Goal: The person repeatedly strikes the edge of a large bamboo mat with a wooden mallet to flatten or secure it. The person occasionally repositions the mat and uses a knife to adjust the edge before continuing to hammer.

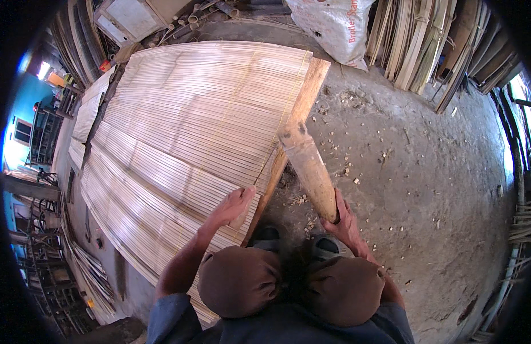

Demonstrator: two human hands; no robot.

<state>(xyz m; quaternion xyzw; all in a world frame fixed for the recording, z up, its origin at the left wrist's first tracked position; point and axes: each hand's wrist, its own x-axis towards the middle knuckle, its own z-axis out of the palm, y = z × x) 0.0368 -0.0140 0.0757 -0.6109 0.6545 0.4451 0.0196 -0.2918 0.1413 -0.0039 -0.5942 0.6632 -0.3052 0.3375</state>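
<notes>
A wide mat of thin pale bamboo slats (156, 120), stitched with yellowish cord lines, spreads to my left and in front of me. My left hand (237, 207) rests at the mat's near right edge, its fingers drawn together; what they pinch is hidden. A thin dark line, perhaps a cord, runs from near its fingertips up along the edge. In my right hand (344, 225) is the near end of a thick bamboo tube (308, 163), fingers wrapped round its side. The tube slants away, its far end touching the wooden plank (311, 86) along the mat's right edge.
Small wood chips (356, 180) litter the concrete floor (437, 189) to the right. A white woven sack (331, 28) and bundles of bamboo strips (414, 43) stand at the back. Several cut bamboo tubes (225, 8) lie behind the mat. My sandalled feet (325, 246) are between the mat and tube.
</notes>
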